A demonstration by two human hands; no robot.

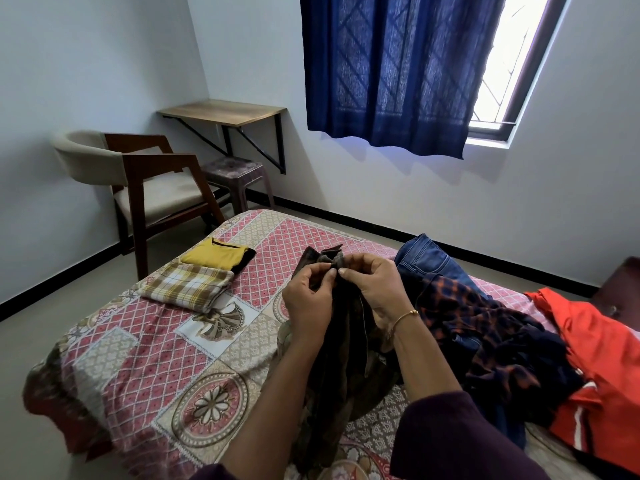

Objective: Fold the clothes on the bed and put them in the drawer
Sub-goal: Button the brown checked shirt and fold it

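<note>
Both hands up over the patterned pink bed (145, 348): left hand (306, 299) and right hand (375, 287) each with a pinching grip on the top edge of the dark brown garment (346, 358). Risk: the limp cloth slips, bunches, and folds crooked.

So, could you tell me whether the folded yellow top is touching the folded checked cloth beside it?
Touching: in the head view the yellow top lies against the checked cloth's far edge, no bedsheet showing between them.
</note>
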